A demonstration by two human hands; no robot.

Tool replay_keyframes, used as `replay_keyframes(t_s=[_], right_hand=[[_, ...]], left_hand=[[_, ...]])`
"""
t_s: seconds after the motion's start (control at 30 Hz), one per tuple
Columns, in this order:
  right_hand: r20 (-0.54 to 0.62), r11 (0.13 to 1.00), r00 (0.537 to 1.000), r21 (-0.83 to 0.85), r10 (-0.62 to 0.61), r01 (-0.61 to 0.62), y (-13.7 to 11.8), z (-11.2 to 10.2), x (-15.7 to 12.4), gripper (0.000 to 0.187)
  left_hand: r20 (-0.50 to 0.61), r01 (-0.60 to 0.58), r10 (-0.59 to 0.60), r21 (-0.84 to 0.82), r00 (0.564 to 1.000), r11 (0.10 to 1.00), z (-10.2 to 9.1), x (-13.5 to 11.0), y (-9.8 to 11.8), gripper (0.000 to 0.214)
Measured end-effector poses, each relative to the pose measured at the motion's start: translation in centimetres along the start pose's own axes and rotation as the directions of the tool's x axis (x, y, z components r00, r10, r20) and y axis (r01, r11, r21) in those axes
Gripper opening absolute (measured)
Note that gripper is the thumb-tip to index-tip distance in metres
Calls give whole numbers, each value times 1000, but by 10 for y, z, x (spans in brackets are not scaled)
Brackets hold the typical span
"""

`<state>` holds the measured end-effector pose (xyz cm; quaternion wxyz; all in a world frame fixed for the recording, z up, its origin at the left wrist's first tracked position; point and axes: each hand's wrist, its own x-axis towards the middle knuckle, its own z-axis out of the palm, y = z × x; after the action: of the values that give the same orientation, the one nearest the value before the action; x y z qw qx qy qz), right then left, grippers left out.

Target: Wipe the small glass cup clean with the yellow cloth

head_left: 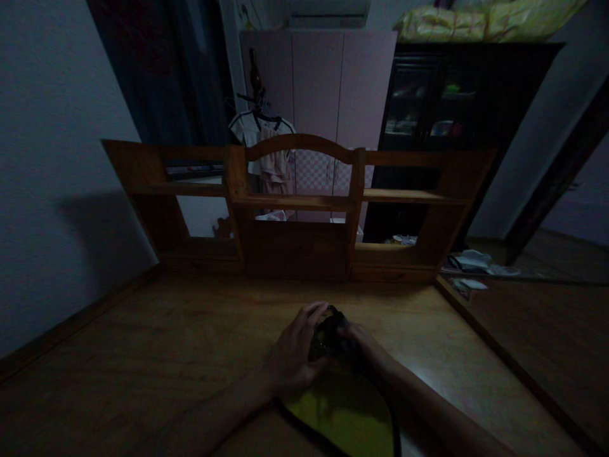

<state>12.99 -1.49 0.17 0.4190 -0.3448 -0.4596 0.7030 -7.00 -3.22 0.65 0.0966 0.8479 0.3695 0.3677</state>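
In the dim head view, a dark, lumpy object (326, 336) with a few small light spots sits between my hands at the middle of the desk. My left hand (297, 349) curls round its left side, fingers over the far edge. From the right, my right hand (360, 343) grips it, its fingers partly hidden in shadow. A flat yellow piece with a dark border (345, 412) spreads from below the hands toward me. The darkness leaves unclear what the object is and whether the yellow piece is joined to it.
The wooden desk (190, 330) carries a low shelf unit (295, 203) along its back. A wall (71, 190) stands at the left, and a raised wooden edge (499, 355) runs down the right. Beyond are hanging clothes (266, 139), a pink wardrobe (316, 89) and a dark cabinet (428, 108).
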Motion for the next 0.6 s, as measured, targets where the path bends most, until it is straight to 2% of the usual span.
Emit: replay_keyframes(t_s=[0.27, 0.6], right_hand=[[-54, 997, 998, -56, 42, -45, 4, -3, -1, 36], [-21, 982, 998, -178, -62, 58, 6, -6, 2, 42]], left_hand=[[-12, -10, 10, -3, 1000, 1000, -1, 1, 0, 94], [-16, 1, -2, -21, 1000, 1000, 1, 1, -1, 95]])
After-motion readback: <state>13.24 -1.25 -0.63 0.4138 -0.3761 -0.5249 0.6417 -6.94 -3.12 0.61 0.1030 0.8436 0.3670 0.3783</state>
